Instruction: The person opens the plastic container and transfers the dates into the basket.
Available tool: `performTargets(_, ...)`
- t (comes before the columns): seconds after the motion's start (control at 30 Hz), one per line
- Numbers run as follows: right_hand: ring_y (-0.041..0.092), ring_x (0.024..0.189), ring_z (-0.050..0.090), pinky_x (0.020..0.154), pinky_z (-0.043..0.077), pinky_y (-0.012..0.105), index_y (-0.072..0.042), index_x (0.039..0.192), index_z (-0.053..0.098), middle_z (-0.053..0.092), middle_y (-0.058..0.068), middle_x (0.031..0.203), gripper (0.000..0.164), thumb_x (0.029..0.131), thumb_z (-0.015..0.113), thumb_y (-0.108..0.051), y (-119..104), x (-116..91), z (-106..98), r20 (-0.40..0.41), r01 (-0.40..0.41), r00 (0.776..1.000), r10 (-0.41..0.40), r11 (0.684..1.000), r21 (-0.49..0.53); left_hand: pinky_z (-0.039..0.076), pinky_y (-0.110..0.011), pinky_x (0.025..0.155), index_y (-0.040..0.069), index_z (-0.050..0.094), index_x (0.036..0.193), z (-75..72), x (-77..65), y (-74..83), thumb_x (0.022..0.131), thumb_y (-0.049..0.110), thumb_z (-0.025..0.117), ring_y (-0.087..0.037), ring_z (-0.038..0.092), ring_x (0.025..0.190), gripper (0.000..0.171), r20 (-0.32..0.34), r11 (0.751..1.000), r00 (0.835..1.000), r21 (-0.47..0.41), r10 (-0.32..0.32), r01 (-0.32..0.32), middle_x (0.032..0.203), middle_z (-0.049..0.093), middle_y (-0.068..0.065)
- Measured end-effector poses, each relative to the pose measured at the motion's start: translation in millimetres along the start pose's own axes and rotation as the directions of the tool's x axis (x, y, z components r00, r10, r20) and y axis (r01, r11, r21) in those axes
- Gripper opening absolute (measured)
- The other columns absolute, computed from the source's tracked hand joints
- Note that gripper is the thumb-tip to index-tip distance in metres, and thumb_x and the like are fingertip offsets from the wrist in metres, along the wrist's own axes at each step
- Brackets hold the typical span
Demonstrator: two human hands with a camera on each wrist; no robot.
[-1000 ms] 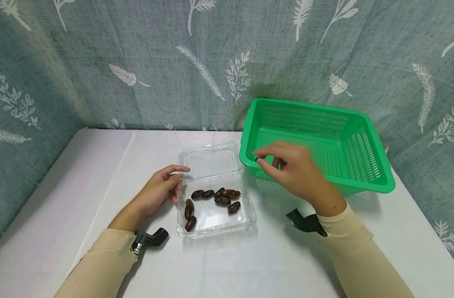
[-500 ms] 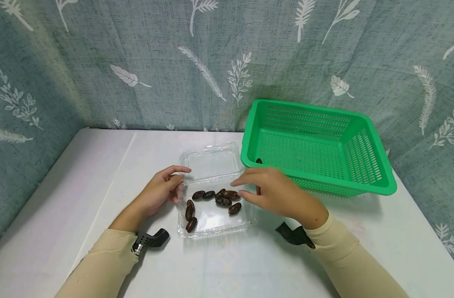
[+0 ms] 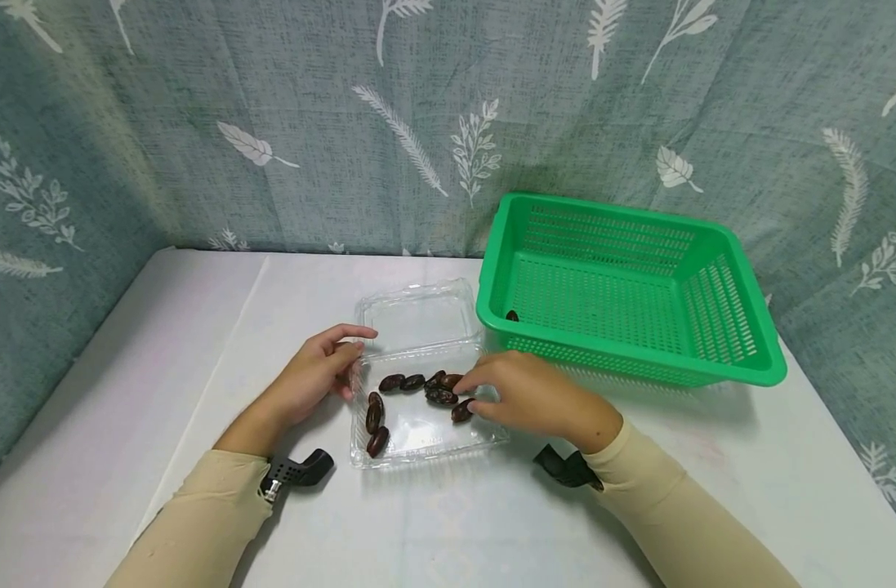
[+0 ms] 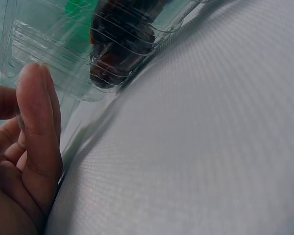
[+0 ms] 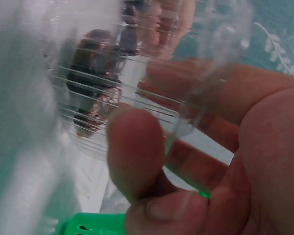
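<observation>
A hinged clear plastic container (image 3: 425,437) lies with its lid (image 3: 418,317) folded back, and several dark brown dates (image 3: 375,414) are inside it. My left hand (image 3: 311,376) holds the container's left side near the hinge, its index finger stretched over the edge. In the left wrist view, the thumb (image 4: 36,103) stands upright by the clear plastic. Reaching in over the right wall, my right hand (image 3: 528,396) has its thumb and index finger apart, tips right at a date (image 3: 461,412) on the right. The right wrist view shows more dates (image 5: 95,61) through the ribbed wall.
Behind my right hand stands a green plastic basket (image 3: 631,347) with perforated walls. One date (image 3: 511,316) lies in its front left corner. A patterned grey-green cloth (image 3: 308,163) hangs behind the white table (image 3: 433,531).
My right hand let go of a date in the green basket, then moved left and down to the dates in the container. The left hand stayed at the container's side.
</observation>
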State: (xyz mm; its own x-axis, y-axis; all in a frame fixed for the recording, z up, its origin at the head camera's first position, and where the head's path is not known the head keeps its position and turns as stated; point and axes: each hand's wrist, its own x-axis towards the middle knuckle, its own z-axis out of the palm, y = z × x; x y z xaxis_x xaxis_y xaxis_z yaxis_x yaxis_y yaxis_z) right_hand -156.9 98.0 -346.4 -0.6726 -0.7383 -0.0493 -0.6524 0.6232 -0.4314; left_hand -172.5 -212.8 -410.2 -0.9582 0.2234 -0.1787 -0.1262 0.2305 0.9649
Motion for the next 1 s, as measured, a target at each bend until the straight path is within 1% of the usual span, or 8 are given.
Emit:
performTargets(0.27,0.019,0.108,0.068,0.092,0.057,0.037,-0.014,0.115,0.076,0.074,0.001,0.112,0.025,0.09,0.073,-0.016,-1,4,8,-0.008,-0.042,0.999,0.042,0.999,-0.014,0.057,-0.027,0.053,0.008,0.052,0.139,-0.7,0.4,-1.5,0.106,0.02,0.048,-0.008,0.052,0.063,0.036,0.002,1.0,1.0,-0.002,0.001,-0.001,0.083,0.048,-0.002)
performTargets(0.57,0.02,0.102,0.07,0.086,0.058,0.037,-0.016,0.111,0.077,0.074,0.002,0.108,0.023,0.088,0.075,-0.015,0,6,15,0.006,-0.046,0.999,0.047,0.998,-0.038,0.057,-0.028,0.053,0.007,0.053,0.139,-0.7,0.2,-1.3,0.105,0.019,0.048,-0.009,0.053,0.063,0.035,0.006,1.0,1.0,0.001,0.001,-0.001,0.082,0.049,-0.002)
performTargets(0.83,0.02,0.102,0.069,0.085,0.057,0.036,-0.017,0.106,0.076,0.074,0.001,0.108,0.02,0.087,0.075,-0.013,0,7,15,0.023,-0.07,0.997,0.07,0.997,-0.026,0.057,-0.029,0.053,0.007,0.053,0.138,-1.4,0.4,-1.1,0.105,0.019,0.048,-0.009,0.053,0.062,0.035,0.004,1.0,1.0,0.0,0.008,-0.008,0.081,0.048,-0.002)
performTargets(1.0,0.017,0.099,0.068,0.083,0.056,0.033,-0.017,0.103,0.076,0.074,-0.001,0.106,0.019,0.085,0.076,-0.012,0,8,16,0.04,-0.075,0.996,0.075,0.997,-0.012,0.057,-0.029,0.053,0.008,0.053,0.138,-1.2,0.4,-0.2,0.105,0.019,0.048,-0.01,0.053,0.062,0.035,0.005,1.0,1.0,0.007,0.001,-0.001,0.082,0.047,-0.003)
